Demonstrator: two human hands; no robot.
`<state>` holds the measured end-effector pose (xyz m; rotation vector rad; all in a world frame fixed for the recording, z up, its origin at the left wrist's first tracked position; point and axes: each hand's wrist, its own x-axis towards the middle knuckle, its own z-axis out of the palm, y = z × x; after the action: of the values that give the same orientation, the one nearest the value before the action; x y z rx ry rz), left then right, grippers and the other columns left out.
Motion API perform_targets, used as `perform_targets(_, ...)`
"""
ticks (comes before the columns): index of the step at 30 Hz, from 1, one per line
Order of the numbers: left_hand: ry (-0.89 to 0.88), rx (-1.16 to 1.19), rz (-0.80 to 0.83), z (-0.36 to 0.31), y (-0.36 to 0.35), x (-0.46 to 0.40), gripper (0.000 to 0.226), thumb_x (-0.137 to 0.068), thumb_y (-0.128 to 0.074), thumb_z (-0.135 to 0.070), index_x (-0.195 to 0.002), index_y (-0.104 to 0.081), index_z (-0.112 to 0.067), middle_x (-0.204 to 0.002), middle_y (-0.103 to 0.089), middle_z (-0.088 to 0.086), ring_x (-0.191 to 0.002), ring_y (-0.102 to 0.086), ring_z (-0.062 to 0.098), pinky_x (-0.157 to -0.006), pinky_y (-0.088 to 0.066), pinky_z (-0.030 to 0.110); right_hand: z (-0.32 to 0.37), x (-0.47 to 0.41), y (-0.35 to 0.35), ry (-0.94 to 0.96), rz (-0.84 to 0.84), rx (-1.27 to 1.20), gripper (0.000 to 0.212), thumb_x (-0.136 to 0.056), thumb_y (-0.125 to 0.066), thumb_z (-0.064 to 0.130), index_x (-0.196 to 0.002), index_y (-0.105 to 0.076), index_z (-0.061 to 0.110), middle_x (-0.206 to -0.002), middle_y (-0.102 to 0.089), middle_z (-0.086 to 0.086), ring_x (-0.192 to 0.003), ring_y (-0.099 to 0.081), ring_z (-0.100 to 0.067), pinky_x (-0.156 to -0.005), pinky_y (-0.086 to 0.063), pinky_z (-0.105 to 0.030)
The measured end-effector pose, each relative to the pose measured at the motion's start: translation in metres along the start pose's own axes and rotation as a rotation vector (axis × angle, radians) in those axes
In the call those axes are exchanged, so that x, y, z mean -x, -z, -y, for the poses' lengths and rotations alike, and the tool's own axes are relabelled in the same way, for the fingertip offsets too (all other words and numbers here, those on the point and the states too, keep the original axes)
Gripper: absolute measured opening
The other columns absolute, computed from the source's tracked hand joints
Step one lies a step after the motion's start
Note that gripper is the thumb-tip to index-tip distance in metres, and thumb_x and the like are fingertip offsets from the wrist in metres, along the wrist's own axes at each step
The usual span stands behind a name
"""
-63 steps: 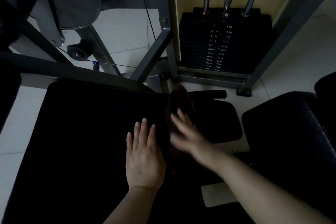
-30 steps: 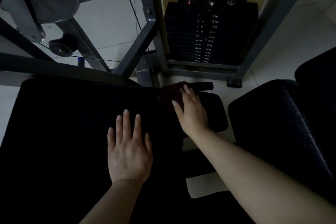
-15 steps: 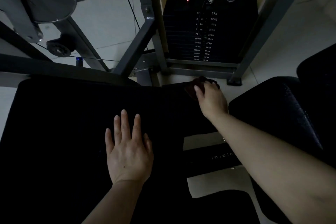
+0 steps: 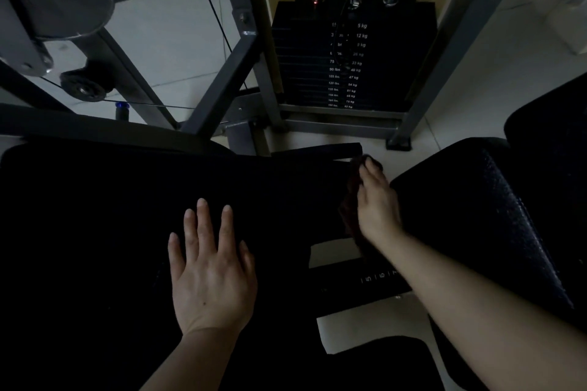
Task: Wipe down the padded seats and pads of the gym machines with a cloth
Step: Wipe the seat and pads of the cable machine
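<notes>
One cloth [image 4: 349, 197], dark, soft, light; right hand [image 4: 378, 203] curled on it at 2 o'clock.
Bunch mid-fold; left hand [image 4: 211, 267] flat, fingers spread, on padded seat [image 4: 95, 216].

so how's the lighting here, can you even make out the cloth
Head view: dim and underexposed; the black pad loses all surface detail, and the dark cloth under the right hand barely separates from it. The left hand is sharp, and wide-angle bending curves the frame edges.

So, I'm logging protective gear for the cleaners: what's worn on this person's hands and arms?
Nothing shows. The left hand and right hand are bare: no gloves, rings or watch visible, and both forearms are uncovered, with no sleeves in view.
</notes>
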<state>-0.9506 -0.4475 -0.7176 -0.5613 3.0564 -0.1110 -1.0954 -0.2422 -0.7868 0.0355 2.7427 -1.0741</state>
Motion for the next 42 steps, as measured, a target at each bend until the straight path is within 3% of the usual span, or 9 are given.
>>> perform_targets(2, -0.011, -0.012, -0.001, 0.000, 0.000, 0.000, 0.059, -0.095, -0.018, -0.042, -0.147, -0.030, -0.016, -0.157, -0.016, 0.013, -0.145, -0.010, 0.026, -0.115, -0.003, 0.044, 0.021, -0.033, 0.003, -0.174, 0.003, 0.040, 0.033, -0.102, -0.034, 0.014, -0.122, -0.055, -0.001, -0.133, -0.054, -0.020, -0.118, -0.052, -0.031, -0.093, -0.040, -0.033)
perform_targets(4, -0.017, -0.001, -0.004, 0.000, 0.000, 0.000, 0.060, -0.094, -0.018, -0.041, -0.147, -0.029, -0.016, -0.157, -0.015, 0.013, -0.146, -0.009, 0.026, -0.116, -0.004, 0.045, 0.039, -0.043, 0.004, -0.250, -0.008, 0.209, 0.030, -0.103, -0.030, 0.022, -0.105, -0.056, 0.007, -0.119, -0.060, -0.017, -0.101, -0.056, -0.030, -0.074, -0.040, -0.033)
perform_targets(8, -0.016, 0.016, -0.028, 0.000, -0.001, 0.000, 0.057, -0.095, -0.021, -0.038, -0.146, -0.032, -0.014, -0.156, -0.019, 0.015, -0.145, -0.013, 0.027, -0.115, -0.009, 0.046, 0.059, 0.004, -0.011, -0.039, 0.030, 0.171, 0.041, -0.103, -0.033, 0.016, -0.142, -0.043, 0.014, -0.156, -0.027, -0.001, -0.145, -0.019, -0.021, -0.117, -0.017, -0.032)
perform_targets(13, 0.005, 0.124, -0.071, 0.001, -0.001, 0.000, 0.055, -0.097, -0.023, -0.032, -0.141, -0.040, -0.006, -0.153, -0.028, 0.012, -0.144, -0.018, 0.023, -0.115, -0.012, 0.041, 0.095, 0.098, -0.039, 0.313, 0.125, 0.023, 0.044, -0.094, -0.051, 0.008, -0.138, -0.050, 0.014, -0.154, -0.031, 0.003, -0.144, -0.024, -0.023, -0.117, -0.022, -0.038)
perform_targets(18, 0.007, 0.132, -0.070, 0.000, -0.001, -0.001, 0.054, -0.097, -0.024, -0.031, -0.137, -0.045, -0.001, -0.150, -0.034, 0.015, -0.142, -0.022, 0.024, -0.114, -0.012, 0.040, 0.106, 0.045, -0.039, 0.711, 0.341, 0.149, 0.053, -0.092, -0.045, 0.001, -0.144, -0.039, 0.007, -0.157, -0.023, -0.001, -0.145, -0.019, -0.024, -0.117, -0.012, -0.033)
perform_targets(27, -0.034, 0.499, -0.128, 0.019, 0.024, 0.003, 0.053, -0.093, -0.027, -0.029, -0.140, -0.044, -0.010, -0.152, -0.032, 0.005, -0.144, -0.019, 0.019, -0.117, -0.015, 0.034, 0.142, 0.032, -0.057, 0.339, 0.129, 0.082, 0.046, -0.098, -0.037, 0.008, -0.144, -0.040, 0.015, -0.157, -0.024, 0.004, -0.146, -0.016, -0.018, -0.118, -0.015, -0.029)
perform_targets(34, -0.036, 0.038, -0.061, 0.123, 0.052, 0.031, 0.057, -0.090, -0.030, -0.030, -0.139, -0.043, -0.004, -0.151, -0.033, 0.011, -0.141, -0.022, 0.024, -0.112, -0.010, 0.045, 0.167, 0.173, -0.068, 0.425, 0.344, -0.114, 0.053, -0.097, -0.039, 0.004, -0.149, -0.029, 0.014, -0.160, -0.006, 0.006, -0.145, 0.009, -0.012, -0.119, 0.005, -0.031)
perform_targets(38, -0.027, 0.085, 0.004, 0.132, 0.039, 0.038, 0.059, -0.089, -0.030, -0.030, -0.137, -0.046, -0.001, -0.148, -0.037, 0.012, -0.138, -0.025, 0.024, -0.115, -0.003, 0.033, 0.177, 0.136, -0.088, 0.545, 0.274, -0.016, 0.063, -0.091, -0.041, -0.004, -0.150, -0.023, 0.010, -0.160, -0.010, 0.003, -0.148, -0.001, -0.019, -0.117, 0.008, -0.030)
perform_targets(42, -0.048, 0.084, 0.014, 0.131, 0.038, 0.038, 0.057, -0.091, -0.029, -0.030, -0.139, -0.043, -0.003, -0.149, -0.037, 0.013, -0.139, -0.025, 0.024, -0.116, 0.001, 0.032, 0.201, 0.085, -0.099, 0.365, 0.131, -0.136, 0.045, -0.091, -0.045, -0.004, -0.135, -0.051, 0.004, -0.149, -0.040, -0.006, -0.142, -0.029, -0.025, -0.118, -0.019, -0.034)
